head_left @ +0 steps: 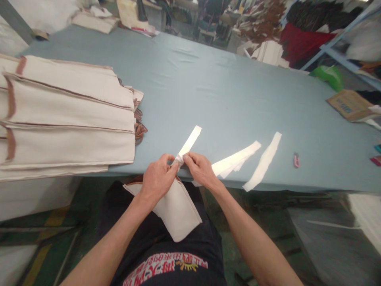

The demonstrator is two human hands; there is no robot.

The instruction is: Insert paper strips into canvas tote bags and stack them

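Close to the table's front edge, my left hand (160, 177) is closed around the gathered top of a cream fabric piece (181, 210) with brown edging. The rest of that piece hangs down over my lap. A white strip (190, 140) passes through the bunched spot, its free end pointing away over the table. My right hand (199, 167) pinches the strip at the gather, fingertips almost touching those of my left. What lies under the fingers is partly hidden. Just right of my right hand are several loose white strips (238, 159).
Cream fabric pieces with brown trim (74, 115) are stacked on the left of the blue-grey table (208, 87). Another white strip (263, 161) and a small pink tool (296, 160) lie to the right. A brown cardboard piece (349, 105) sits at the far right.
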